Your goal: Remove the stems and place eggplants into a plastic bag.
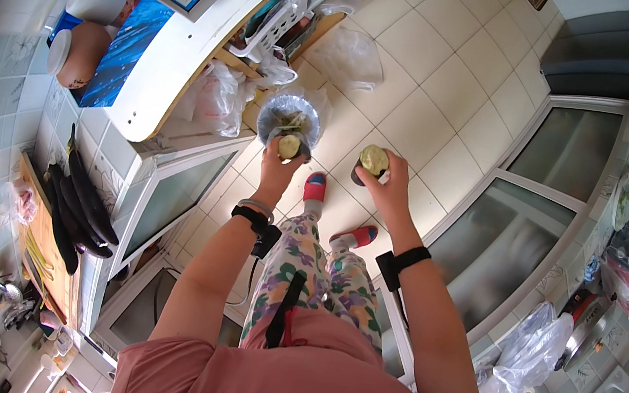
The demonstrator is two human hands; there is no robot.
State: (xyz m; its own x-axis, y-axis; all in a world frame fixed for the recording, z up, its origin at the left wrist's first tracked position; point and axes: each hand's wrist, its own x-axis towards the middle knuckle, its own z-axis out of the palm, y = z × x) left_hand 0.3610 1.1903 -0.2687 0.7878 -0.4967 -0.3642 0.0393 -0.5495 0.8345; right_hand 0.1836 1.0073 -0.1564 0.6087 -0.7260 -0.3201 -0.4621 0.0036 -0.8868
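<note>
Presently gripping one cut eggplant piece [289, 145] in the left hand [276, 171], curled around it at the edge of the lined bin [267, 118], and a second piece [374, 159] in the right hand [392, 188], likewise curled, above the tiled floor [434, 76]. Could drop either, perhaps through slackened hold or slick skin.

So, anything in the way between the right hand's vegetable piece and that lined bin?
Nothing visible: tiled floor shows between the piece in the right hand and the lined bin. The left hand and its piece overlap the near rim.
</note>
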